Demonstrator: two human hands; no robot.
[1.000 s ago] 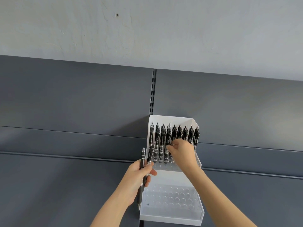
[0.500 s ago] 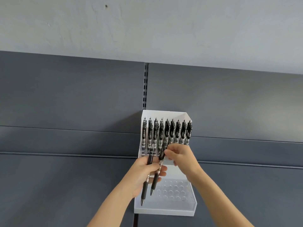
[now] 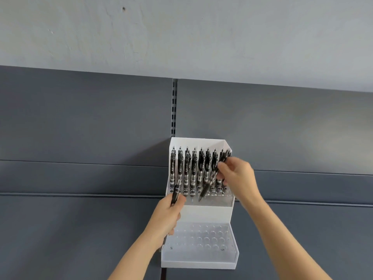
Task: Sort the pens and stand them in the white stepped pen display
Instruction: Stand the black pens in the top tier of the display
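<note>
The white stepped pen display hangs on a grey shelf back panel. Its upper step holds a row of several black pens standing upright. The lower step shows only bare round holes. My left hand grips one black pen at the display's left edge. My right hand pinches another black pen, tilted with its tip down and to the left, over the right part of the upper step.
Grey shelf back panels fill the scene, with a slotted upright above the display. A pale wall runs along the top.
My right hand has taken one pen away from my left hand and lifted it up and right toward the upper row. My left hand now holds a single pen.
</note>
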